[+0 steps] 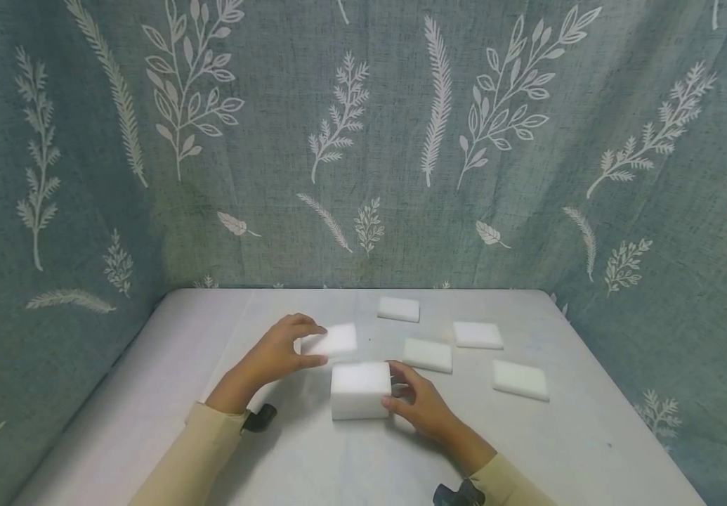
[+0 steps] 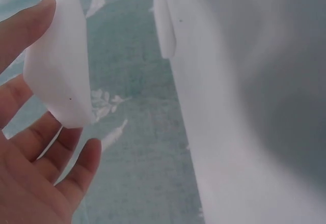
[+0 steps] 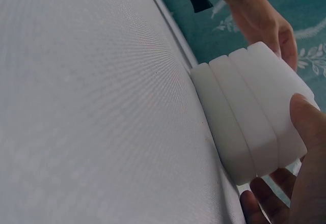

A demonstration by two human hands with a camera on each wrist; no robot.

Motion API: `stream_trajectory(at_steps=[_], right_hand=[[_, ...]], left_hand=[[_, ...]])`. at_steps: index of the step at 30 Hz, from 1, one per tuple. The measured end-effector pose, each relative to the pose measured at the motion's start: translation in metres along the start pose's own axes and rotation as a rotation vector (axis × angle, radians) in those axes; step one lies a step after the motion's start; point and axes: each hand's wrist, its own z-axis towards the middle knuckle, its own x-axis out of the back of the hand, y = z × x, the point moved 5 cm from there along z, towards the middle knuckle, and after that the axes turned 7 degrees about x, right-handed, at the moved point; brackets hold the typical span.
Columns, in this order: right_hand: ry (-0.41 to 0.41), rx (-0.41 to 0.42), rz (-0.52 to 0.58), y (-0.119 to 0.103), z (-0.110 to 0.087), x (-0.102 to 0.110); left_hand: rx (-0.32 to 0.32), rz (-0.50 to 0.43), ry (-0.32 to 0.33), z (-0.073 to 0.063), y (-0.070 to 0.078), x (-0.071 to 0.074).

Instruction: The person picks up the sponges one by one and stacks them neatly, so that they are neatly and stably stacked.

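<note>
White foam sponges, shaped like rounded rectangular blocks, are the things at hand. In the head view my left hand [image 1: 284, 351] pinches one sponge [image 1: 339, 339] between thumb and fingers, behind and left of a stack. The left wrist view shows that sponge [image 2: 63, 66] with the thumb on one face and fingers at the other side. My right hand [image 1: 426, 407] grips the right end of the sponge stack [image 1: 359, 390], thumb on the near side and fingers behind. In the right wrist view the stack [image 3: 244, 117] shows several layers lying flush, seams visible between them.
Loose sponges lie flat to the right and back: one at the back [image 1: 398, 309], one beyond the stack [image 1: 428, 355], and two farther right, a rear one [image 1: 478, 335] and a nearer one [image 1: 520, 380]. A leaf-patterned green curtain [image 1: 395, 232] borders the white table [image 1: 591, 436].
</note>
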Motion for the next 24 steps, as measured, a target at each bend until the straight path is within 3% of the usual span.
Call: stream_trajectory(at_steps=[8,24], right_hand=[[0.008,0.017,0.004,0.006,0.000,0.000],[0.003,0.003,0.004,0.006,0.000,0.000]], left_hand=[[-0.011,-0.001,0.006,-0.004,0.007,-0.002],[-0.110,0.005,0.027,-0.009,0.016,-0.005]])
